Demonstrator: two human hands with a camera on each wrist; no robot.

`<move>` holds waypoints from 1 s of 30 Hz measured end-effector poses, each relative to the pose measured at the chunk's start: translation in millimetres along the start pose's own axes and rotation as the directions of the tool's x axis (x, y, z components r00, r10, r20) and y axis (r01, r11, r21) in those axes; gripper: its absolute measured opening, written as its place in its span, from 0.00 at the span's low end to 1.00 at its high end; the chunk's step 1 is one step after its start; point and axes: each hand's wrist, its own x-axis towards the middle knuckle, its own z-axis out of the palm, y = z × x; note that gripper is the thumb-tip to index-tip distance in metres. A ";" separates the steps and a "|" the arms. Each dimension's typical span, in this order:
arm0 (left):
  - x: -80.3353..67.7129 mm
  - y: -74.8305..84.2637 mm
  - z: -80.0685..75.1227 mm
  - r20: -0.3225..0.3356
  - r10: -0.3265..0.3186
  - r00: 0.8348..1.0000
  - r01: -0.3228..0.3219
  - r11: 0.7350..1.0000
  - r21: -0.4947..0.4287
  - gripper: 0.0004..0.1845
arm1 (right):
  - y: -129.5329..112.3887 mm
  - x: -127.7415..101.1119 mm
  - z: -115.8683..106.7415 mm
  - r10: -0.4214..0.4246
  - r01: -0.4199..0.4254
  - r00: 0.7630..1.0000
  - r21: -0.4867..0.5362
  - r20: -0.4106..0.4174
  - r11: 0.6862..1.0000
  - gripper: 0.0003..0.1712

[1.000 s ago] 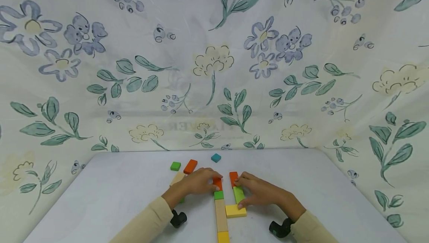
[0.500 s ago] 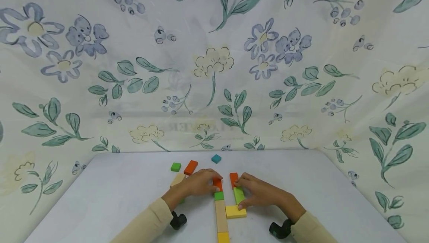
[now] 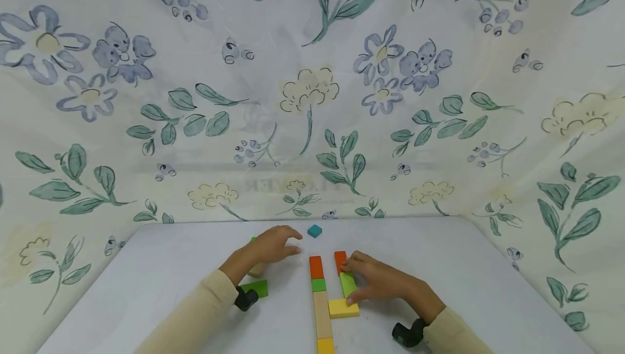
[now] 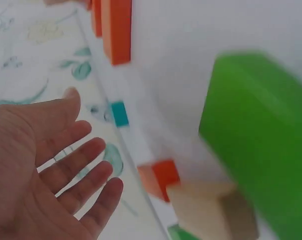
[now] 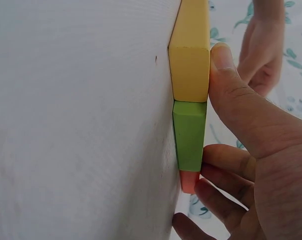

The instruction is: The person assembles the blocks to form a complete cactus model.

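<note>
My left hand point(image 3: 270, 245) is raised with fingers spread and nothing in it, left of a row of wooden blocks. That row runs from an orange-red block point(image 3: 316, 267) through a small green block point(image 3: 319, 285) and a natural wood block point(image 3: 321, 313) to a yellow block point(image 3: 325, 346). Branching right is another yellow block point(image 3: 342, 308), followed by a light green block point(image 3: 348, 284) and a second orange-red block point(image 3: 339, 260). My right hand point(image 3: 378, 277) rests on this branch, its thumb on the yellow block and its fingers beside the light green and orange-red ones.
A teal block point(image 3: 314, 231) lies at the back. Under and beside my left hand are a loose orange block point(image 4: 159, 179), a wood block point(image 4: 205, 207) and a green block point(image 4: 260, 135). A patterned cloth point(image 3: 312, 126) rises behind the white table point(image 3: 439, 251).
My left hand has let go of the orange-red block at the row's far end and moved left and back, over the loose blocks. My right hand has stayed in place.
</note>
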 end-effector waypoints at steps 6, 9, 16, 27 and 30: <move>2.7 -27.9 -14.2 0.013 -0.086 0.996 0.086 0.996 0.017 0.21 | 1.5 0.6 3.7 0.012 -0.012 1.000 0.033 0.000 0.999 0.42; 0.8 -40.4 -13.5 0.033 -0.117 0.993 0.115 0.993 0.034 0.24 | 1.3 0.4 5.4 0.017 -0.017 1.000 0.059 0.002 0.998 0.42; -4.2 -52.5 -4.1 0.132 -0.137 0.982 0.136 0.991 0.016 0.31 | 0.6 -3.6 8.6 0.020 -0.021 1.000 0.085 0.015 0.996 0.41; 1.9 -51.0 -12.1 0.116 -0.158 0.981 0.154 0.987 0.043 0.29 | 3.4 1.4 3.4 0.023 -0.023 1.000 0.029 -0.006 0.999 0.42; 1.9 -49.1 -11.9 0.107 -0.164 0.981 0.163 0.986 0.022 0.30 | 4.0 1.0 3.3 0.020 -0.020 1.000 0.040 -0.010 0.999 0.42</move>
